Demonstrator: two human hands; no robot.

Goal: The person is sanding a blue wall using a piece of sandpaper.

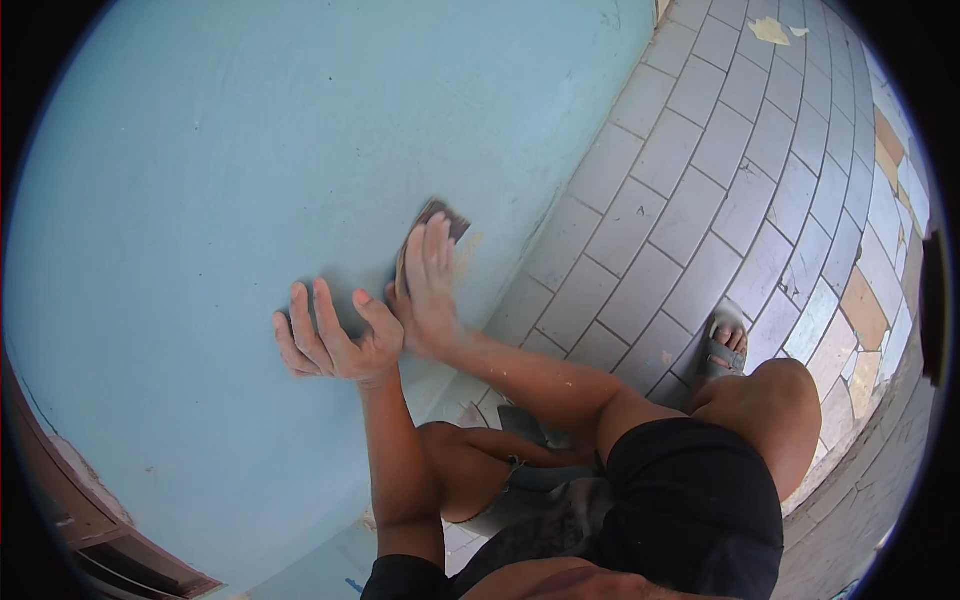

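A light blue painted wall fills the left and middle of the view. My right hand, slightly blurred, holds what looks like a folded piece of sandpaper flat against the wall. Its dark face shows beyond my fingertips and a tan edge runs beside the palm; the rest is hidden. Faint yellowish marks lie on the wall just right of it. My left hand holds nothing, its fingers apart and curved, close to the wall; whether it touches the surface is unclear.
Grey tiles run along the wall's foot, with irregular multicoloured tiles beyond. My sandalled foot and bent knees are near the wall. Pale scraps lie at the top right. A brown frame borders the wall at lower left.
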